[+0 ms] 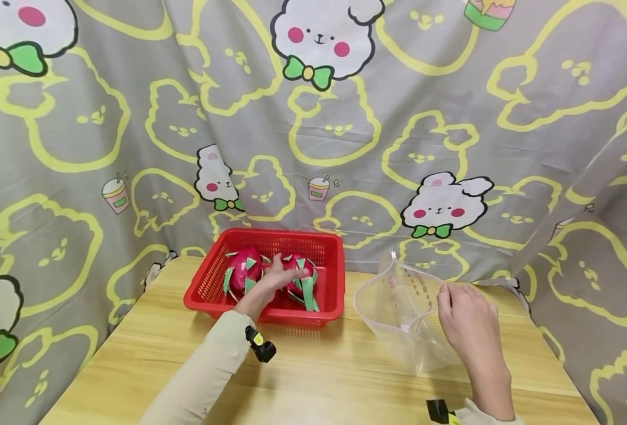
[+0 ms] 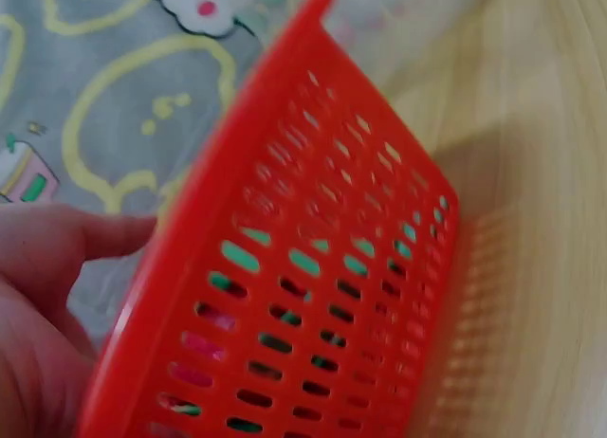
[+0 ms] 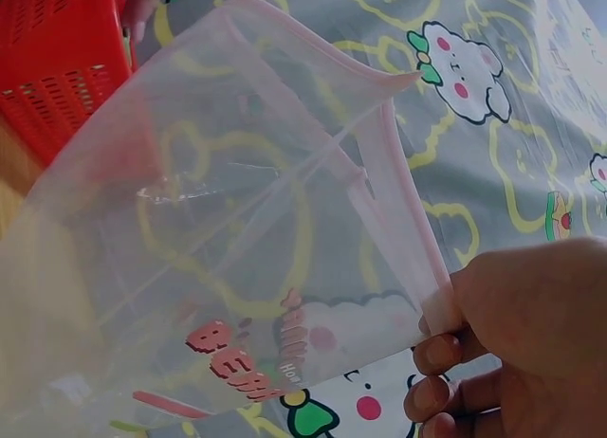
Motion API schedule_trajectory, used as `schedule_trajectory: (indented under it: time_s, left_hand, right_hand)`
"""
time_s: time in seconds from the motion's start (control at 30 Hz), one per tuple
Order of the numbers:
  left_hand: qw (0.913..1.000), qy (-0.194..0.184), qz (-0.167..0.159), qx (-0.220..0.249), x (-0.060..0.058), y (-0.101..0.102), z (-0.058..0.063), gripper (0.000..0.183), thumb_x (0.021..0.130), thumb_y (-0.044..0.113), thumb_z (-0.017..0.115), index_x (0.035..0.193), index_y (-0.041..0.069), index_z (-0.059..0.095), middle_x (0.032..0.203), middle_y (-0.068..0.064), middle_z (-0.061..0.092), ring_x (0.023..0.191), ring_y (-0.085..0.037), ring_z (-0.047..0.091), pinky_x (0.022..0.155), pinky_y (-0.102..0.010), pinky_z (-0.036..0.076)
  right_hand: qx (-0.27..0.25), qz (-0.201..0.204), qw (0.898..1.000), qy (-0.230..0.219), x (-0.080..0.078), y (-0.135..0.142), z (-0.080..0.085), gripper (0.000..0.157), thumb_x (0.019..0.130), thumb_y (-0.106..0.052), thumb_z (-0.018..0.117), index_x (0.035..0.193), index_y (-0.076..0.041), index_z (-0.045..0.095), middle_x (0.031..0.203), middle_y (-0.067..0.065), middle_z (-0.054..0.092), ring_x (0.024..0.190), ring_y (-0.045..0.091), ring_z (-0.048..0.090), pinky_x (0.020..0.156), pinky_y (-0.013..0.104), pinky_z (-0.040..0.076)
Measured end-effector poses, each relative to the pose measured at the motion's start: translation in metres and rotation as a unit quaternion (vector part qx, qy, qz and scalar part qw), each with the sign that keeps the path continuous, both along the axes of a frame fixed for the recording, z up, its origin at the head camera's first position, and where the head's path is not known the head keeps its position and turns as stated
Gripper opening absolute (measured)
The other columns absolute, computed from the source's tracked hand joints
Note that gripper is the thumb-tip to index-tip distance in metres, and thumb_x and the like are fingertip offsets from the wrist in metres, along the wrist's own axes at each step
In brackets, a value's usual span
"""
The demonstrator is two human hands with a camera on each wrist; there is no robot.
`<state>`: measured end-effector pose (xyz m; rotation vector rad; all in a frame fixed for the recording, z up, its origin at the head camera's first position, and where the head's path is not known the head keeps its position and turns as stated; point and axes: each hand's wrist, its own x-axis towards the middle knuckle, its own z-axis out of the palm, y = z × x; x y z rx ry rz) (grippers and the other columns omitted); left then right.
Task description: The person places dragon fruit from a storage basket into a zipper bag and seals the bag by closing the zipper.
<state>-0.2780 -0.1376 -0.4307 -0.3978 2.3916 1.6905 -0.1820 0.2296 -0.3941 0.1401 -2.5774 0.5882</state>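
A red perforated plastic basket (image 1: 335, 295) holds two pink dragon fruits with green scales, the left dragon fruit (image 1: 243, 265) and the right dragon fruit (image 1: 309, 289). My left hand (image 1: 271, 283) reaches over the front rim, its fingers extended across the right fruit; whether they touch it cannot be told. In the left wrist view, the basket wall (image 2: 303, 296) hides most of the fruit. My right hand (image 1: 470, 321) pinches the pink-edged rim of a clear plastic bag (image 3: 237, 239) printed with red letters. The bag's mouth gapes, and nothing shows inside.
Both the basket and the bag are at a light wooden table (image 1: 313, 383), basket left of bag. A grey curtain (image 1: 271, 130) with yellow outlines and cartoon rabbits hangs behind and at the sides.
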Motion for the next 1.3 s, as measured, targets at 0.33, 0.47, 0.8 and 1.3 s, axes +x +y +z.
schedule_trajectory:
  time_s: [0.33,0.47,0.8,1.3]
  left_hand:
    - [0.9932,-0.070,0.015,0.092,-0.009,0.000,-0.007,0.119,0.088,0.025,0.082,0.162,0.015,-0.011,0.164,-0.027,-0.001,0.146,-0.051,0.018,0.090,-0.078,0.043]
    - [0.9864,-0.070,0.037,0.144,-0.011,-0.001,-0.008,0.112,0.085,0.006,0.080,0.161,0.018,-0.001,0.161,-0.028,0.006,0.143,-0.054,0.021,0.091,-0.080,0.041]
    - [0.9811,-0.030,0.124,0.146,-0.019,0.008,-0.016,0.098,0.083,-0.004,0.068,0.162,0.016,0.013,0.162,-0.026,0.014,0.145,-0.047,0.021,0.100,-0.079,0.034]
    - [0.9609,-0.020,0.164,0.222,-0.013,0.014,-0.019,0.094,0.080,-0.010,0.065,0.160,0.017,0.025,0.162,-0.022,0.021,0.145,-0.045,0.024,0.102,-0.081,0.027]
  right_hand:
    - [0.001,-0.002,1.000,-0.003,0.001,-0.002,0.000,0.045,0.109,-0.023,0.037,0.065,-0.016,0.042,0.070,0.004,0.049,0.073,0.028,0.053,0.061,0.043,0.030]
    - [0.000,-0.003,1.000,-0.007,0.002,-0.002,0.000,0.045,0.109,-0.024,0.037,0.066,-0.016,0.043,0.069,0.004,0.048,0.073,0.028,0.054,0.062,0.044,0.031]
    - [0.001,-0.002,1.000,-0.008,0.002,-0.004,0.000,0.044,0.109,-0.023,0.037,0.067,-0.016,0.046,0.072,0.005,0.052,0.076,0.030,0.057,0.062,0.045,0.032]
    - [0.007,-0.003,1.000,-0.017,0.005,-0.003,0.000,0.043,0.108,-0.021,0.038,0.066,-0.016,0.044,0.068,0.003,0.047,0.070,0.027,0.052,0.062,0.046,0.034]
